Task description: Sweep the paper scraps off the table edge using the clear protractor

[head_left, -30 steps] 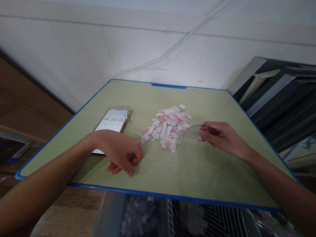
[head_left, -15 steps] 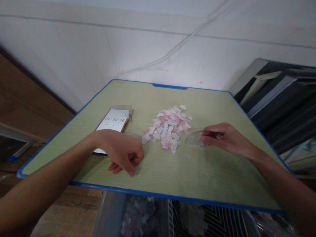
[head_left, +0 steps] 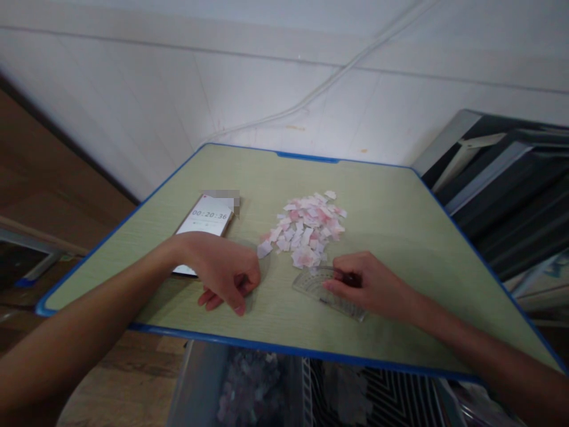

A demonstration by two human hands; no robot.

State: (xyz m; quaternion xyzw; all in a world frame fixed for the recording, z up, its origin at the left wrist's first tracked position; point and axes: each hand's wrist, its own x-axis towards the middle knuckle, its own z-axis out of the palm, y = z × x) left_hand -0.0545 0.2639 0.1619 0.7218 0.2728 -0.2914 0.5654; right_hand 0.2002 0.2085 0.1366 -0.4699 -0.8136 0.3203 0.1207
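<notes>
My right hand (head_left: 373,283) pinches a clear plastic protractor (head_left: 311,284) by its right part. The protractor is tilted, its curved edge just below the near side of a heap of torn paper scraps (head_left: 309,228), white and pale pink. My left hand (head_left: 222,267) is closed, knuckles toward the scraps, resting at the table's near left. A see-through plastic edge (head_left: 264,270) shows beside its knuckles; its full shape is hidden by the hand. Behind the left wrist lies a phone (head_left: 205,220) with a timer on its screen, its lower part partly covered.
The green-topped table (head_left: 258,169) has a blue rim and stands against a white wall (head_left: 133,89) with a cable (head_left: 306,104) across it. Below the near edge is a translucent bin (head_left: 200,379) with more scraps. Dark framed panels (head_left: 511,178) lean at the right.
My right hand has moved left and toward me with the protractor, now closer to the scraps' near side. The protractor shows more of its face. The left hand stays nearly still.
</notes>
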